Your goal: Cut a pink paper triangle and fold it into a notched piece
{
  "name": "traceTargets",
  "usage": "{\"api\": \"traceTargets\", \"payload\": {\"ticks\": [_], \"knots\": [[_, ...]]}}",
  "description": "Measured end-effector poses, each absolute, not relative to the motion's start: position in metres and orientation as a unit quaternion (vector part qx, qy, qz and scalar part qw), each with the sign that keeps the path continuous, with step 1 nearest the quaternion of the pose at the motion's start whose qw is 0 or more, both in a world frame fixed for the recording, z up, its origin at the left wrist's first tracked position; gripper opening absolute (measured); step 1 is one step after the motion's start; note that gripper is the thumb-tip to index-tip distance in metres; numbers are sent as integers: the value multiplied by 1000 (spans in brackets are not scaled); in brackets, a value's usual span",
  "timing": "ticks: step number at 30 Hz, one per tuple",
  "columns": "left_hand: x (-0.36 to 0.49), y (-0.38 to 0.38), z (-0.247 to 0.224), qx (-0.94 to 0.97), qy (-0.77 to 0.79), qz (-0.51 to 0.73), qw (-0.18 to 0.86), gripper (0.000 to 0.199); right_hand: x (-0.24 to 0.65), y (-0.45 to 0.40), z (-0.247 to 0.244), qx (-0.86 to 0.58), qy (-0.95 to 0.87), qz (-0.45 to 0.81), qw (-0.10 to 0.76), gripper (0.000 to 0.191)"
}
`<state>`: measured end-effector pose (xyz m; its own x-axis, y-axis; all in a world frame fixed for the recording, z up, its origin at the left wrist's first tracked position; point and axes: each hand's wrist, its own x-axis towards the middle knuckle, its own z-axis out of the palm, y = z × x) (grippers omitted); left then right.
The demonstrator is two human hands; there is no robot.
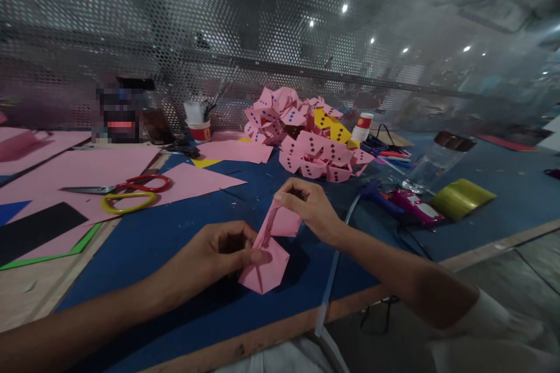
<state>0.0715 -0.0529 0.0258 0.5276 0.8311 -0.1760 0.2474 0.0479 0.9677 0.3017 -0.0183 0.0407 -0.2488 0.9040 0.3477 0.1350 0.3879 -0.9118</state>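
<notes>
A folded pink paper piece (270, 268) is held between both hands above the blue table mat (175, 245). My left hand (225, 250) pinches its left side near the middle, thumb on top. My right hand (306, 204) grips the upper corner between thumb and fingers. The lower part of the paper spreads into a many-sided shape, and a second flap hangs under my right hand. Behind it stands a heap of folded pink paper shapes (315, 154) with dark dots, with a yellow dotted piece (330, 125) among them.
Scissors (126, 189) with red and yellow handles lie on pink sheets (79, 169) at left. At right are a purple glue gun (415, 208), a yellow tape roll (464, 198) and a clear jar (440, 160). A pale strap (335, 268) crosses the front table edge.
</notes>
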Motion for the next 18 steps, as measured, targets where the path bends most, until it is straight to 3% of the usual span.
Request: {"api": "traceTargets", "payload": {"ticks": [18], "knots": [[65,-50,23,682,402,284,541,44,298,-21,37,-387,-712,388,439,35]]}}
